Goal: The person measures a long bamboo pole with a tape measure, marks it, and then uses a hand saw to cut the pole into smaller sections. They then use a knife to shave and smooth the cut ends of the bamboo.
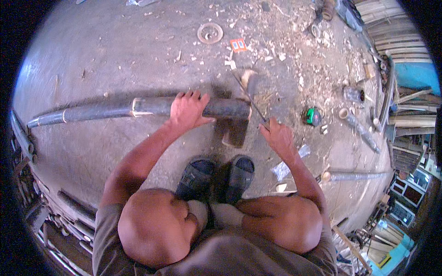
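A long dark bamboo pole [154, 106] lies across the floor in front of me, its near-right end resting on a dark wooden block [234, 138]. My left hand [189, 109] grips the pole from above, fingers over its far side and thumb on the near side. My right hand [278, 136] is closed round a long, thin-looking knife [252, 102], mostly hidden at its handle. The blade points up and left past the pole's cut right end; whether it touches that end I cannot tell. A pale blurred piece [248, 79] is beside the blade's far part.
Wood chips [304, 64] litter the far right floor. A round metal dish [210, 33], an orange packet [238, 44], a green-and-black tape measure [313, 116] and short bamboo pieces [359, 129] lie about. Clear plastic [290, 163] is by my right forearm. My sandalled feet [195, 177] are close below the block.
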Demonstrator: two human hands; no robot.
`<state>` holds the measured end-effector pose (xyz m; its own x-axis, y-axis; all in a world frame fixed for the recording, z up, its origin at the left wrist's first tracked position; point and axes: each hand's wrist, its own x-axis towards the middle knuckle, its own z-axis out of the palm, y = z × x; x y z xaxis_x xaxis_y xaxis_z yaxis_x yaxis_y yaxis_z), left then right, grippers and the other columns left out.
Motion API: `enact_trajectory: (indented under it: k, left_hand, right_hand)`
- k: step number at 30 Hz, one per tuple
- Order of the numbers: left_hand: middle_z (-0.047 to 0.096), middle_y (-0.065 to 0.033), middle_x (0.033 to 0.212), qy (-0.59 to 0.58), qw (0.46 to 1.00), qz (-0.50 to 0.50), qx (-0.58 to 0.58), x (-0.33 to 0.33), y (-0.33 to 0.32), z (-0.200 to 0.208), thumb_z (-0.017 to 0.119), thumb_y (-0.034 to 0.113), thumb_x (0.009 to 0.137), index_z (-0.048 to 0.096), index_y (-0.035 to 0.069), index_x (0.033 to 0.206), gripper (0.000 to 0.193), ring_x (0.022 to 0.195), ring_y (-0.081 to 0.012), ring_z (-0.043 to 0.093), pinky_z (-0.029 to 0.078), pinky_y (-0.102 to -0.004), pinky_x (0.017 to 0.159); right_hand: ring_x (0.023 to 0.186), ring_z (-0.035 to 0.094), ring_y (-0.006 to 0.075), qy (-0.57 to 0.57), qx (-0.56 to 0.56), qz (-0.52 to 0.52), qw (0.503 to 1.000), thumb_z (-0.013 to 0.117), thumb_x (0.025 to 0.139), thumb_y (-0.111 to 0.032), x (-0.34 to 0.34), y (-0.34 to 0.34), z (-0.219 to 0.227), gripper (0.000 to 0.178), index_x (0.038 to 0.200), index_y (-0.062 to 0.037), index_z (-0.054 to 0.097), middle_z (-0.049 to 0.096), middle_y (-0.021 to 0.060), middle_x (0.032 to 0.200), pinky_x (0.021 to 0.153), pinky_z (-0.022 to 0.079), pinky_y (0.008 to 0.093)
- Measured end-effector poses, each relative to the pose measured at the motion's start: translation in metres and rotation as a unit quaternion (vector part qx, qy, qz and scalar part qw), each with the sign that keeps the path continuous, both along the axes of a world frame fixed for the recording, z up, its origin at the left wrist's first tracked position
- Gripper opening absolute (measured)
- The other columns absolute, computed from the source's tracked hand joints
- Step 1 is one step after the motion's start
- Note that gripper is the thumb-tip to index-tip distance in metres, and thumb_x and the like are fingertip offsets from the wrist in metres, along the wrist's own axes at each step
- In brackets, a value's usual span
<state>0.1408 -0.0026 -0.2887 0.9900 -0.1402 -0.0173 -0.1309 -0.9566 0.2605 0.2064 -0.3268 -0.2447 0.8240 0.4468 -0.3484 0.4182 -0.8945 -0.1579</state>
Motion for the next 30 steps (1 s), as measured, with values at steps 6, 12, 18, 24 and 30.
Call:
enact_trajectory:
  k: [6, 12, 18, 24, 30]
  left_hand:
    - [0.074, -0.0205, 0.1, 0.233, 0.97, -0.055, -0.048, 0.041, 0.018, 0.004, 0.077, 0.073, 0.069, 0.067, 0.007, 0.113, 0.08, 0.099, -0.0391, 0.072, 0.056, -0.0519, 0.087]
    - [0.075, -0.018, 0.101, 0.173, 0.984, -0.009, -0.046, 0.024, 0.013, 0.001, 0.078, 0.07, 0.07, 0.067, 0.009, 0.115, 0.077, 0.1, -0.0373, 0.073, 0.057, -0.0499, 0.086]
    - [0.074, -0.0161, 0.103, 0.188, 0.982, -0.006, -0.006, 0.022, 0.007, 0.008, 0.078, 0.068, 0.071, 0.066, 0.011, 0.116, 0.074, 0.099, -0.0349, 0.073, 0.058, -0.0476, 0.084]
    - [0.072, -0.0142, 0.104, 0.144, 0.99, -0.001, 0.009, 0.02, -0.001, -0.001, 0.077, 0.07, 0.072, 0.063, 0.009, 0.116, 0.076, 0.099, -0.0342, 0.072, 0.057, -0.0464, 0.089]
    - [0.071, -0.0136, 0.103, 0.085, 0.996, 0.012, 0.038, 0.002, 0.003, -0.01, 0.079, 0.066, 0.071, 0.063, 0.009, 0.114, 0.073, 0.103, -0.0314, 0.07, 0.055, -0.0452, 0.092]
  right_hand:
    - [0.071, 0.07, 0.0449, -0.031, 0.074, -0.019, 0.997, 0.071, 0.094, -0.039, -0.002, 0.006, -0.007, 0.04, 0.101, -0.0023, 0.058, 0.071, 0.0224, 0.079, 0.061, 0.056, 0.054]
    - [0.072, 0.071, 0.0418, -0.123, 0.249, 0.13, 0.952, 0.072, 0.094, -0.04, -0.016, 0.023, 0.026, 0.039, 0.103, -0.0036, 0.059, 0.07, 0.0197, 0.079, 0.06, 0.055, 0.0523]
    - [0.071, 0.071, 0.0412, 0.026, 0.057, -0.014, 0.998, 0.07, 0.095, -0.039, -0.009, 0.033, 0.031, 0.038, 0.1, -0.0039, 0.057, 0.07, 0.0191, 0.078, 0.059, 0.055, 0.052]
    - [0.07, 0.071, 0.0431, -0.017, -0.014, 0.052, 0.998, 0.067, 0.096, -0.041, -0.004, 0.015, 0.011, 0.04, 0.1, -0.0024, 0.056, 0.069, 0.0216, 0.075, 0.059, 0.055, 0.0536]
    - [0.073, 0.071, 0.0443, 0.011, 0.181, 0.072, 0.981, 0.066, 0.095, -0.046, -0.012, 0.048, 0.059, 0.044, 0.104, -0.0031, 0.058, 0.07, 0.0237, 0.079, 0.063, 0.057, 0.0533]
